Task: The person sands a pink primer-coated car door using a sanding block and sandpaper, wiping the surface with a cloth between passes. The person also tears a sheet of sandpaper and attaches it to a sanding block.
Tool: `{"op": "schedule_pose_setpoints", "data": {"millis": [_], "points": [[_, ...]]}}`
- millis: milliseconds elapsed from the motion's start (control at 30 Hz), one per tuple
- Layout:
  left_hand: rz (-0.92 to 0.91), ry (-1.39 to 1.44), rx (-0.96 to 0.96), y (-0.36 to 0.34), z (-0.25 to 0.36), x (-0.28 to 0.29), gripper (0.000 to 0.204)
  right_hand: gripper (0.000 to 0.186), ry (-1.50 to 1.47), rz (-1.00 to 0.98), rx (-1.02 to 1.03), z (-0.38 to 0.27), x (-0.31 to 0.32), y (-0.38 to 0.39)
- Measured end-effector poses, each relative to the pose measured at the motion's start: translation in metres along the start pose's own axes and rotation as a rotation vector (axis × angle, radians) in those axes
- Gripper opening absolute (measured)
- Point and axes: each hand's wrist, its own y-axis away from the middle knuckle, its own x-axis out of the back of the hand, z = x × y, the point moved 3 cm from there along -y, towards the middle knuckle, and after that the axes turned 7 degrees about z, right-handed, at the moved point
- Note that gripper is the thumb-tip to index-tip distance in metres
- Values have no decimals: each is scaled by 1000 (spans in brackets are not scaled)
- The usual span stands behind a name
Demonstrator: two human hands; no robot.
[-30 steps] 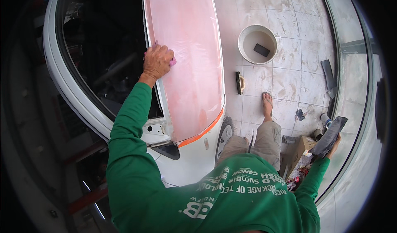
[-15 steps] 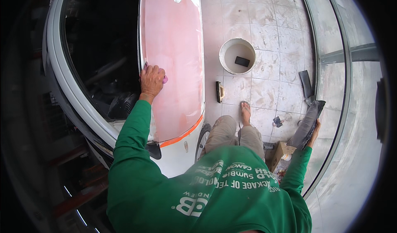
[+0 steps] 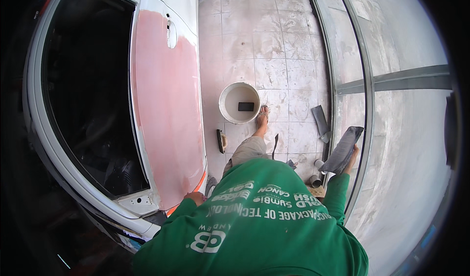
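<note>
On the left stands a white car with a dark window [image 3: 90, 90]; its door panel [image 3: 169, 104] is coated in dull pink, with an orange strip at the lower end. My left hand [image 3: 197, 197] is down by that end of the door, partly hidden by my sleeve, its fingers curled. A bit of pink shows at its edge, seemingly the small pink wad it held before. To the right, my right hand [image 3: 354, 154] grips the edge of a curved dark grey sheet [image 3: 341, 151], like sandpaper, raised beside the glass wall.
A white bucket [image 3: 223, 113] of cloudy water, with a black block [image 3: 246, 106] in it, stands on the dusty tiled floor near my foot. Beside it lies a handled sanding block [image 3: 222, 141]. A dark strip [image 3: 319, 120] and a grey can [image 3: 315, 181] lie near the glass wall [image 3: 391, 153].
My left hand has come off the middle of the door panel, back toward my body. My view and body have shifted, and one foot now stands beside the bucket. My right hand keeps the sheet.
</note>
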Motion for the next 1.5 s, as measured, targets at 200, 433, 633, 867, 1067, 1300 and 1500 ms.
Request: {"op": "schedule_pose_setpoints", "data": {"millis": [200, 433, 633, 867, 1067, 1300, 1500], "points": [[15, 731, 49, -70, 14, 86, 30, 41, -61, -337, -31, -39, -130, -110], [639, 895, -176, -122, 151, 372, 30, 41, 190, -156, 454, -123, -237, -211], [1106, 1249, -368, -152, 256, 480, 36, 58, 102, -556, -43, -192, -410, -241], [789, 1991, -212, -86, 382, 544, 29, 69, 306, -748, -174, -261, -553, -265], [895, 2486, -384, -84, 428, 572, 39, 80, 286, -1137, -519, -255, -698, -235], [790, 2398, -622, -83, 442, 671, 68, 68, 557, -1297, -733, -183, -793, -177], [684, 2391, -809, -121, 444, 737, 63, 52, 903, -1361, -481, -125, -845, -168]]}}
